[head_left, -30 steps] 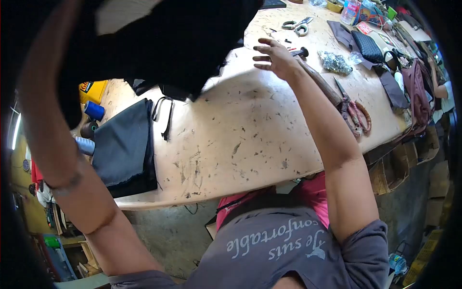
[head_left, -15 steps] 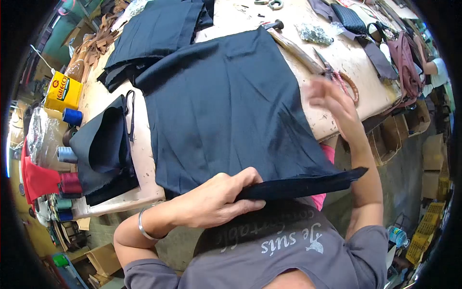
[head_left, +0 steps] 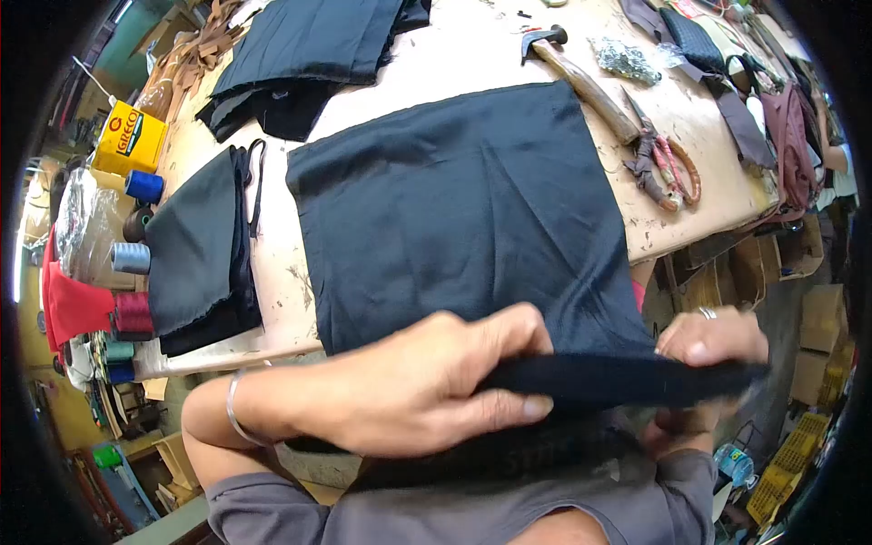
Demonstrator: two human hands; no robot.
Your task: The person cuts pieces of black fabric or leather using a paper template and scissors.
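A large piece of black fabric (head_left: pixel 454 209) lies over the table's front edge, its near edge raised in front of my body. My left hand (head_left: pixel 436 372), a bangle on its wrist, pinches the folded edge between thumb and fingers. At the right end of that edge, my right hand (head_left: pixel 713 341), wearing a ring, is closed on the same fabric and slightly blurred. The raised strip spans between both hands. Right of the cloth, a wooden-handled hammer (head_left: pixel 590 86) and scissors (head_left: pixel 658 163) with wrapped handles rest on the table.
Stacked black fabric (head_left: pixel 309 45) lies at the back left, and folded dark pieces (head_left: pixel 200 245) nearer on the left. Thread spools (head_left: pixel 132 258) and a yellow box (head_left: pixel 130 138) line the table's left edge. Bags (head_left: pixel 788 136) sit at the far right.
My right hand has come down from beside the scissors and taken hold of the fabric's right end. The cloth has been drawn towards me, off the stack, and lies flatter.
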